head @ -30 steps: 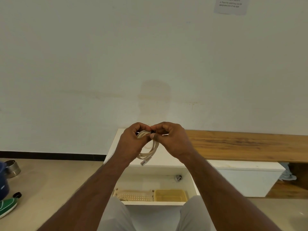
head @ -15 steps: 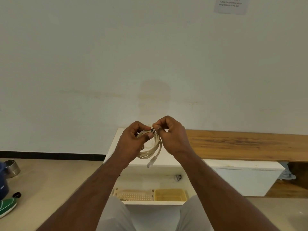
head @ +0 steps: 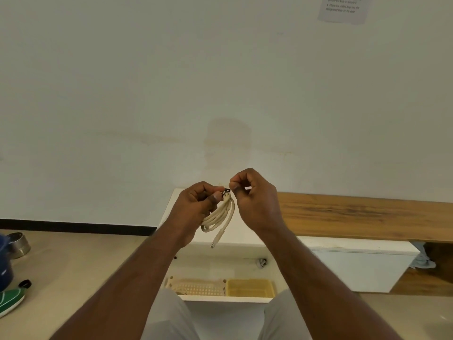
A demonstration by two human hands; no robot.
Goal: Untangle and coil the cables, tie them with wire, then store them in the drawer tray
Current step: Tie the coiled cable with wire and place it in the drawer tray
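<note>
A cream cable coil (head: 220, 217) hangs in front of me, its plug end dangling below. My left hand (head: 196, 207) grips the top of the coil. A short black wire tie (head: 226, 190) sits around the top of the coil, and my right hand (head: 255, 200) pinches it between thumb and forefinger. Below, the open white drawer (head: 228, 299) holds a cream perforated tray (head: 198, 288) and a yellow tray (head: 248, 288).
A white cabinet top (head: 176, 202) and a long wooden bench top (head: 367, 214) run along the wall. On the floor at the left are a steel bowl (head: 18, 244), a blue object (head: 3, 268) and a green shoe (head: 11, 300).
My right hand has risen and drawn slightly right, pulling on the black wire tie. The coil has swung so that its plug end hangs lower.
</note>
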